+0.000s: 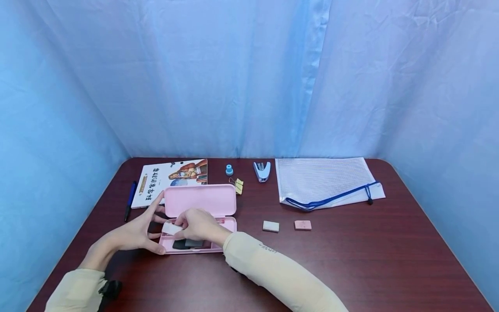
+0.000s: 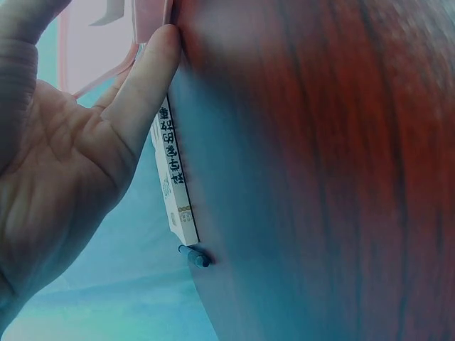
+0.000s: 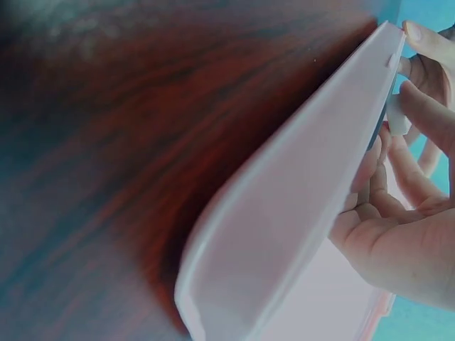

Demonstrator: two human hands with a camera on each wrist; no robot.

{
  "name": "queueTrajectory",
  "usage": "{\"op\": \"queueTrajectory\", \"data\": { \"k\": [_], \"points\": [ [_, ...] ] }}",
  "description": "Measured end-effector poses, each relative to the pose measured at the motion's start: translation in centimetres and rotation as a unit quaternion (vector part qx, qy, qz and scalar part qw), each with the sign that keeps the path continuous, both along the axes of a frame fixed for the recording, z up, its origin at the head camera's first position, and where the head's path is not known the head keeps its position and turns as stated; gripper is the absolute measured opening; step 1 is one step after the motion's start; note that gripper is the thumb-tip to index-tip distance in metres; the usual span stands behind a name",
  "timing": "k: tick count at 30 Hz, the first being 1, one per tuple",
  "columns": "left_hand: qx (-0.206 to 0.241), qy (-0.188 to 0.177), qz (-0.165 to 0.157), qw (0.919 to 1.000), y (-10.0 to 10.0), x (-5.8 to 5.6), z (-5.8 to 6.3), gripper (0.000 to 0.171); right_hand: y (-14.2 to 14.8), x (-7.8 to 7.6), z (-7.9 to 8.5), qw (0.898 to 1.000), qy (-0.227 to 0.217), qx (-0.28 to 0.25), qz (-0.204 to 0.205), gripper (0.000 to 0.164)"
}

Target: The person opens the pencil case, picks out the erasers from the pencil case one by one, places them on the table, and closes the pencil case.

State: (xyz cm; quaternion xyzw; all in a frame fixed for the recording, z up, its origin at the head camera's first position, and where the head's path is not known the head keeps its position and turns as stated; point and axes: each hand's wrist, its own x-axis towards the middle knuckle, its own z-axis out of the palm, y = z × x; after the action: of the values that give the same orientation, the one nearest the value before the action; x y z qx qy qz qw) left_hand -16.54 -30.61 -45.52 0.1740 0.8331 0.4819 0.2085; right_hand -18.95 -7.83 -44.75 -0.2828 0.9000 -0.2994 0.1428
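Observation:
An open pink pencil case (image 1: 200,200) lies on the table with its lid tilted back. My right hand (image 1: 198,224) reaches over it and pinches a white eraser (image 1: 170,228) above the left end of the case. That eraser also shows between the fingertips in the right wrist view (image 3: 398,116). My left hand (image 1: 134,232), fingers spread, touches the left end of the case, thumb at its front corner. Dark eraser-like blocks (image 1: 181,245) lie in the front part of the case. A red item (image 1: 221,221) shows behind my right hand, its kind unclear.
A white eraser (image 1: 270,226) and a pink eraser (image 1: 302,225) lie to the right. Behind are a booklet (image 1: 156,177), a blue pen (image 1: 130,201), a small blue object (image 1: 229,170), a yellow binder clip (image 1: 239,186), a blue stapler (image 1: 262,171) and a mesh pouch (image 1: 323,180).

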Motion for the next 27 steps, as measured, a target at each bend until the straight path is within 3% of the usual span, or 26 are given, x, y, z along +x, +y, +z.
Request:
{"op": "queueTrajectory", "data": {
  "k": [8, 15, 19, 22, 27],
  "points": [
    [0.002, 0.003, -0.001, 1.0, 0.1, 0.0, 0.0, 0.141, 0.6, -0.3, 0.0, 0.998, -0.036, -0.043, 0.007, 0.02],
    [0.001, 0.004, -0.004, 1.0, 0.1, 0.0, 0.1, 0.142, 2.1, -0.7, 0.2, 0.99, -0.08, -0.119, 0.012, 0.021],
    [-0.001, 0.007, -0.003, 1.0, 0.0, 0.0, 0.1, 0.142, 3.4, -0.7, 1.1, 0.966, -0.167, -0.195, -0.011, 0.022],
    [-0.001, 0.007, -0.002, 1.0, 0.0, 0.0, 0.0, 0.141, 4.7, -0.7, 1.8, 0.939, -0.231, -0.254, -0.027, 0.024],
    [-0.002, 0.007, -0.003, 1.0, 0.0, 0.0, 0.1, 0.141, 7.6, -1.0, 3.0, 0.927, -0.256, -0.273, -0.017, 0.028]
  ]
}}
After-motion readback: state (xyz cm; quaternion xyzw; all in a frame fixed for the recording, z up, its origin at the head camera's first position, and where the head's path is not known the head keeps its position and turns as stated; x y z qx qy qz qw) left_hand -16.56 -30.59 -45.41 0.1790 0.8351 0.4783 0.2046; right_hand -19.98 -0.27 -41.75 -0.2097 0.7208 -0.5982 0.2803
